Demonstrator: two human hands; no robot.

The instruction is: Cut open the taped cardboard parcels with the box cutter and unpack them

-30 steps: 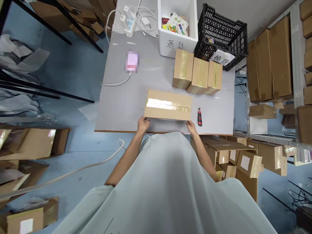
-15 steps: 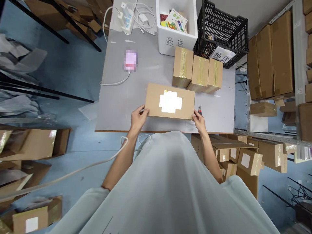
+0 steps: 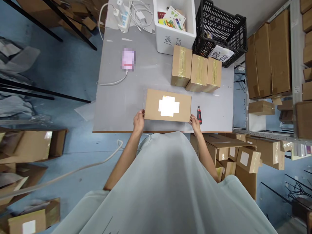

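Note:
A long brown cardboard box (image 3: 151, 104) with a white label area (image 3: 169, 106) on top is at the near middle of the table. My left hand (image 3: 138, 121) is at its left end, fingers curled against the near corner. At the opposite end, my right hand (image 3: 195, 124) presses its fingers to the near right corner. The box is held between the two hands, and its underside is hidden. A red and black utility knife (image 3: 199, 115) lies just right of my right hand.
Three taped cartons (image 3: 181, 65) stand behind the box. Beyond them are a white bin (image 3: 175, 40) with colourful packets and a black crate (image 3: 220, 35). A blurred pink item (image 3: 128, 59) with a cable lies at the left of the grey table (image 3: 114, 107). Shelving with cartons (image 3: 280, 55) stands at right.
The box looks slightly smaller and lower, nearer the tabletop. My thumbs have come off its top, and both hands are now at its ends. More of the utility knife shows.

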